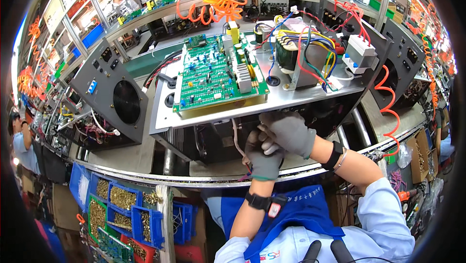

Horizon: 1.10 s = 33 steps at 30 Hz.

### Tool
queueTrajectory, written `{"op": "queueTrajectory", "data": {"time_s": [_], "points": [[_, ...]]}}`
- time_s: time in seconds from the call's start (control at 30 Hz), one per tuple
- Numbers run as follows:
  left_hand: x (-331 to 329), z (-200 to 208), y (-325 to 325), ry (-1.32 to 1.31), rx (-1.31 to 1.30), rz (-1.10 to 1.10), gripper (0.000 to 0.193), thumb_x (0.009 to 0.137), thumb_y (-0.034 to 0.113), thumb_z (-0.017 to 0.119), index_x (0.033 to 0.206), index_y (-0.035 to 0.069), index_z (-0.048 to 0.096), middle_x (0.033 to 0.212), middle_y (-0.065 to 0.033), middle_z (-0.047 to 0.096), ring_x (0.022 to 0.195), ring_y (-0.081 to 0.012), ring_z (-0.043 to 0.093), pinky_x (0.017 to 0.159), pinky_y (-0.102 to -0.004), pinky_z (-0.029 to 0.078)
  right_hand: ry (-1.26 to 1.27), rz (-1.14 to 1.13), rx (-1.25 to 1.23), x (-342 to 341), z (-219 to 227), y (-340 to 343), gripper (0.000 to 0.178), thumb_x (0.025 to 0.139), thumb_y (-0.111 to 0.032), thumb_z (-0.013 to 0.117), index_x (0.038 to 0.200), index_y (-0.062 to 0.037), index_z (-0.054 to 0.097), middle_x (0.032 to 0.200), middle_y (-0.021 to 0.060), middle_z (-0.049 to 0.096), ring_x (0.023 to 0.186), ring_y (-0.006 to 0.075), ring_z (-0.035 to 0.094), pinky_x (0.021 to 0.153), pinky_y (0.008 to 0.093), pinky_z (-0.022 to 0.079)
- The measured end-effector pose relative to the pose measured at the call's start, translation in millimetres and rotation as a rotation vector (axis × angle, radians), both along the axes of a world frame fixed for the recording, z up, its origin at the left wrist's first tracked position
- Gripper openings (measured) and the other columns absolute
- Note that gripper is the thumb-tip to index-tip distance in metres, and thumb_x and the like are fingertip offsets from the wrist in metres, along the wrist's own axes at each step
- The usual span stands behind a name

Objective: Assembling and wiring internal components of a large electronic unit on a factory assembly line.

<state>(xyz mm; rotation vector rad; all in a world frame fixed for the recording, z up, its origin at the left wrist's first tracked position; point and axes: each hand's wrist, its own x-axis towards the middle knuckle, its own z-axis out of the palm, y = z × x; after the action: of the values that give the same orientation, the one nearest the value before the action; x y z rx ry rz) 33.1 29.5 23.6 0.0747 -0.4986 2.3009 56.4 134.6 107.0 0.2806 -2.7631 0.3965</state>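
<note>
In grey work gloves, my left hand (263,156) and my right hand (290,133) meet just below the front edge of a metal chassis (194,121). The fingers of both are curled together; whatever they grip is hidden between them. A pale cable (236,136) hangs from the chassis's dark interior down beside my left hand, with thin coloured wire ends near that wrist. On the chassis top lies a green circuit board (213,76) full of components. To its right stand a transformer (287,52) with coloured wires and a white terminal block (360,55).
Similar dark units with round fan grilles stand on the left (127,102) and right (388,76). Blue bins (147,226) of brass fasteners sit at the lower left. Orange coiled hoses (225,3) hang overhead. A roller conveyor (360,127) runs beneath the chassis. Other people are at the far left.
</note>
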Motion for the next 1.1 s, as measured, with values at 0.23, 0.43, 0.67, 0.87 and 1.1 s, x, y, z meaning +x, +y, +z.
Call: {"op": "queueTrajectory", "data": {"time_s": [0.23, 0.43, 0.67, 0.87, 1.1], "points": [[47.4, -2.5, -95.7, 0.345, -1.586, 0.539, 0.034, 0.091, 0.013, 0.054, 0.121, -0.001, 0.048, 0.094, -0.0118, 0.06, 0.073, -0.0125, 0.059, 0.057, -0.0211, 0.05, 0.306, 0.086, -0.329, 8.9, 24.6, -1.6, 0.018, 0.076, -0.019, 0.073, 0.084, -0.0052, 0.064, 0.068, 0.0116, 0.062, 0.056, 0.0235, 0.062, 0.052, 0.0315, 0.049], [43.1, -48.8, -85.3, 0.332, -1.551, 0.303, 0.038, 0.088, 0.02, 0.06, 0.121, 0.003, 0.051, 0.092, -0.0077, 0.059, 0.067, -0.0107, 0.058, 0.055, -0.0211, 0.05, 0.242, 0.118, -0.794, 41.3, 64.9, -32.3, 0.016, 0.072, 0.0, 0.071, 0.083, -0.0021, 0.06, 0.072, 0.0011, 0.06, 0.064, 0.0044, 0.055, 0.057, 0.0211, 0.045], [36.2, -37.1, -72.8, 0.717, -1.77, 0.413, 0.033, 0.088, 0.009, 0.057, 0.12, 0.004, 0.054, 0.084, -0.0064, 0.061, 0.063, -0.0087, 0.058, 0.054, -0.0211, 0.047, 0.279, 0.099, -1.182, 71.2, 118.7, -41.3, 0.015, 0.076, 0.005, 0.067, 0.083, -0.0031, 0.057, 0.077, -0.0048, 0.054, 0.068, -0.0021, 0.048, 0.056, 0.0161, 0.04], [55.0, -50.6, -35.6, 0.447, -1.31, -0.035, 0.022, 0.092, 0.009, 0.055, 0.113, 0.0, 0.055, 0.092, -0.0093, 0.064, 0.076, -0.016, 0.064, 0.062, -0.0276, 0.053, 0.194, 0.03, -1.132, 73.2, 128.1, -38.0, 0.014, 0.076, 0.001, 0.07, 0.084, -0.0034, 0.058, 0.078, -0.0048, 0.055, 0.067, -0.0027, 0.048, 0.056, 0.0149, 0.04], [43.5, -79.8, 3.1, 0.068, -0.608, 0.17, 0.022, 0.092, 0.005, 0.058, 0.113, 0.002, 0.054, 0.103, -0.0091, 0.061, 0.089, -0.0173, 0.059, 0.076, -0.0326, 0.051, 0.233, -0.046, -1.128, 82.3, 122.1, -15.3, 0.014, 0.077, 0.001, 0.068, 0.087, -0.0023, 0.059, 0.077, -0.0051, 0.056, 0.066, -0.0025, 0.048, 0.056, 0.0152, 0.041]]}}
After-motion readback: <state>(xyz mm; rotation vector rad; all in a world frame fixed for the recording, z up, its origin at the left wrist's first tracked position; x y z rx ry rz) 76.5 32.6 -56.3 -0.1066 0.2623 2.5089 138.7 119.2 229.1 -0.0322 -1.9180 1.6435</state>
